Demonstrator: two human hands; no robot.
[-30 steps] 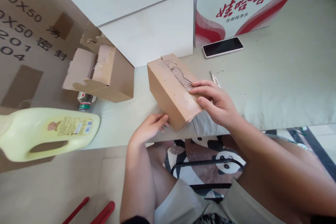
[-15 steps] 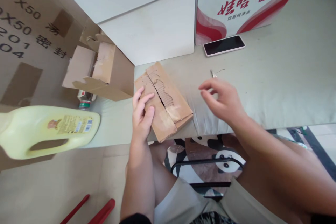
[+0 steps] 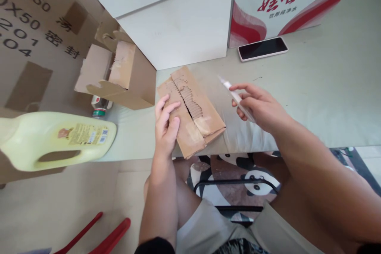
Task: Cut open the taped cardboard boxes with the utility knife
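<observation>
A small brown cardboard box (image 3: 205, 101) lies slanted on the pale cloth-covered surface, a torn, perforated slit and tape on its upper face. My left hand (image 3: 167, 127) holds it at the near left side, fingers and thumb pressed on the top. To the right of the box, my right hand (image 3: 256, 105) is closed around a slim white utility knife (image 3: 236, 96). Its narrow tip points up and left, above the surface and apart from the box; motion blurs it slightly. Part of the handle is hidden by the fingers.
Behind stand a white box (image 3: 178, 27) and a red-and-white printed carton (image 3: 276, 12), with a phone (image 3: 263, 49) before it. On the left are an opened cardboard box (image 3: 139, 75), a small bottle (image 3: 99, 107), and a yellow jug (image 3: 59, 139). Red handles (image 3: 113, 234) show below.
My right hand has picked up the utility knife from the surface and lifted it, tip toward the box. My left hand stays on the box. The view has shifted slightly.
</observation>
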